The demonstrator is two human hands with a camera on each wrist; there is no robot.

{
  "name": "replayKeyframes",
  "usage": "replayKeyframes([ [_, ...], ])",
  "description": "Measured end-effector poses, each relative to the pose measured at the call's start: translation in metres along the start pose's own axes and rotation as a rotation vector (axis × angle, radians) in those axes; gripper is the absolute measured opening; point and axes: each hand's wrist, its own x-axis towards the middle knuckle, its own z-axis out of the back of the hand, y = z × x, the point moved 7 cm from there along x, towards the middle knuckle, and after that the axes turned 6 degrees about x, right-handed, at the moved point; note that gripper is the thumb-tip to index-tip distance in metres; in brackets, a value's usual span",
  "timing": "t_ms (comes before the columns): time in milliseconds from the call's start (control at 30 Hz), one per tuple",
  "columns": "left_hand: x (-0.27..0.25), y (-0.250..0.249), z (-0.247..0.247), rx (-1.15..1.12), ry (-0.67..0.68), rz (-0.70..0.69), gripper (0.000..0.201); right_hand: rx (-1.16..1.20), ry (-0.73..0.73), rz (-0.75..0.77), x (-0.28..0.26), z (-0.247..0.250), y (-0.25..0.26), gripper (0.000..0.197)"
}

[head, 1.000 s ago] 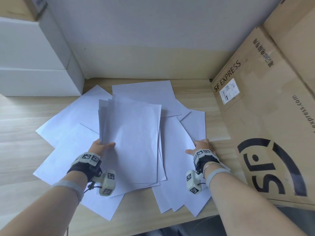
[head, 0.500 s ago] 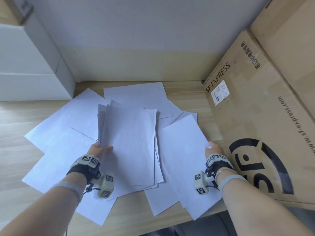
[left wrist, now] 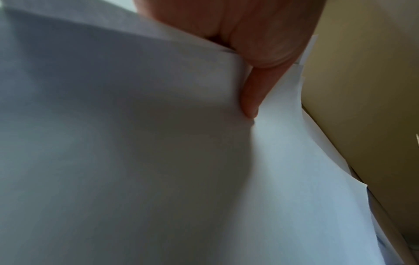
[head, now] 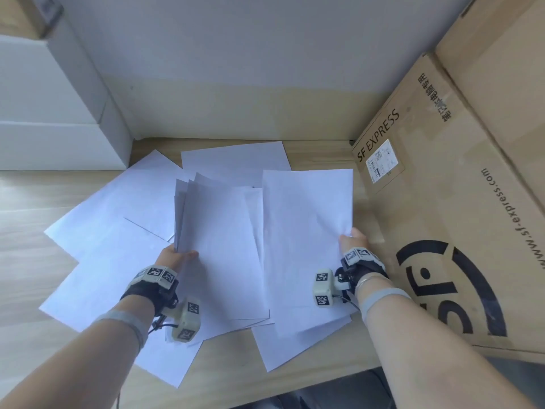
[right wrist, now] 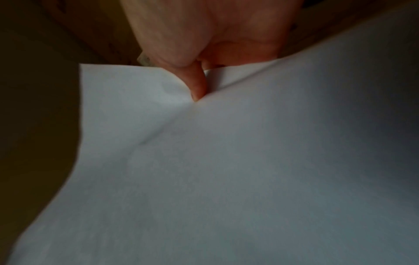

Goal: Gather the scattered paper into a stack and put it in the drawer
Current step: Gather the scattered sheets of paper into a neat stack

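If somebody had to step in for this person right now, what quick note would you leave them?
Left hand: grips the gathered bundle of sheets, lifted at its left edge.
Right hand: pinches a single sheet by its right edge, beside the cardboard box.
Done: several sheets collected, edges uneven.
Left: add the single sheet, pick up the loose sheets on the desk, square the stack, put it in the drawer, which is not in view.

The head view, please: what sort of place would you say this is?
Probably an office or storeroom corner: loose sheets of paper on a wooden desk, a shipping carton and white boxes against the wall.
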Motion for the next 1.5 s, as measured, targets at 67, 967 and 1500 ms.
replayKeyframes([
  [67,-0.001,-0.001,-0.001,-0.027,0.026,0.012,0.014,-0.053,0.094,0.043,-0.006,-0.026,0.012,0.017],
  [967,0.019,-0.003,0.035,-0.050,-0.054,0.042,0.025,-0.493,0.260,0.246,0.047,-0.135,0.127,0.028],
  [1500,0.028,0.001,0.036,-0.062,-0.001,0.094,0.015,-0.370,0.162,0.106,0.087,-0.132,0.115,0.073],
])
